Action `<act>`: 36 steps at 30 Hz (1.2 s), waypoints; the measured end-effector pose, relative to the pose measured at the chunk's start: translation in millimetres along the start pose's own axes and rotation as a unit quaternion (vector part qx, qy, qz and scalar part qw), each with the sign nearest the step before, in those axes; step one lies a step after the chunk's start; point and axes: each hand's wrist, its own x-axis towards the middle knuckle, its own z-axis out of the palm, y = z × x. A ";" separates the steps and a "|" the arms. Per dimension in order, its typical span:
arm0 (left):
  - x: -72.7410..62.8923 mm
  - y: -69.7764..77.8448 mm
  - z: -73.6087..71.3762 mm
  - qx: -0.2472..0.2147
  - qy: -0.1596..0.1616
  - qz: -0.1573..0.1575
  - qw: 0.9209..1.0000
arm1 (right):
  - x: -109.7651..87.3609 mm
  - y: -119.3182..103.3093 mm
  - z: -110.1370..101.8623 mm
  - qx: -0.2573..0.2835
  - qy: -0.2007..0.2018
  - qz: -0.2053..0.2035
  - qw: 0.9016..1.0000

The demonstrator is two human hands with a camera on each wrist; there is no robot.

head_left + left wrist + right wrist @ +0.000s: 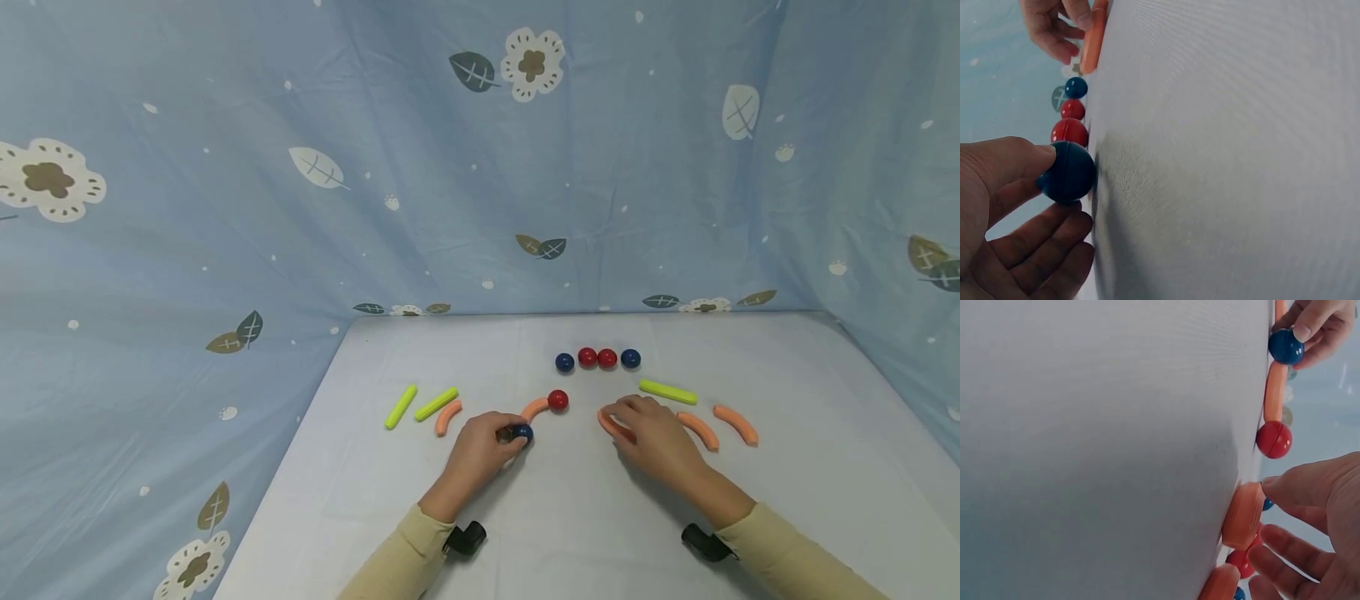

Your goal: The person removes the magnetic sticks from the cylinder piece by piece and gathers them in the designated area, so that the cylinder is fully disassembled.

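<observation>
Between thumb and fingers, my left hand [476,450] pinches a dark blue ball [522,432], close over the white table [1210,156]. This ball is at the near end of a curved orange stick [536,407], and a red ball [558,400] sits at that stick's far end. To the right, my right hand [654,437] pinches another curved orange stick [608,423]; the right wrist view shows the thumb on the top end of this orange stick [1244,515], with the other fingers beside it.
Two red balls [587,357] form a row at the back, with a blue ball [565,362] and another blue ball [631,358] at its ends. Straight yellow-green sticks [437,403] and a curved orange stick [447,417] lie left; another yellow-green stick [667,392] and two orange ones [737,424] lie right.
</observation>
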 end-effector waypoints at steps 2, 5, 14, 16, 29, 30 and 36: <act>-0.7 0.1 -1.3 0.002 -0.002 -0.001 1.000 | 1.6 -2.3 0.7 0.006 0.006 -0.001 1.000; -2.0 -0.3 -4.1 0.003 -0.003 0.002 1.000 | 4.6 -6.3 1.3 0.013 0.006 0.002 1.000; -7.8 -7.2 -14.2 0.008 -0.005 0.006 1.000 | 17.9 -21.7 7.2 0.024 -0.029 0.005 0.999; -8.0 -8.0 -16.4 0.010 -0.011 -0.003 1.000 | 21.4 -25.9 9.8 0.026 -0.030 0.002 0.999; -0.8 -9.8 -13.9 0.081 -0.049 0.041 0.995 | 50.0 -51.7 27.9 0.100 -0.036 -0.002 0.994; -0.2 -9.8 -13.0 0.086 -0.046 0.045 0.994 | 52.1 -52.9 29.3 0.101 -0.040 -0.002 0.994; 1.3 -9.1 -10.1 0.117 -0.031 0.065 0.991 | 60.3 -56.9 35.3 0.094 -0.059 0.005 0.994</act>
